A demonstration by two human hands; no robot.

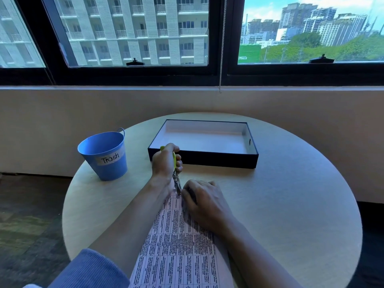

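Left hand (165, 163) is gripping green-handled metal scissors (176, 181), fingers curled round the handles, blades meeting the far edge of the pink printed paper sheet (178, 246). Right hand (204, 201) is pinching that edge just right of the blades, fingers curled. Judgement: the sheet is light, limp and easily torn, so hold it close beside the cut.

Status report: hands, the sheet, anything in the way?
Left hand grips green scissors, blades at the pink sheet. Right hand holds its far edge beside them. Box, trash bucket stand clear.
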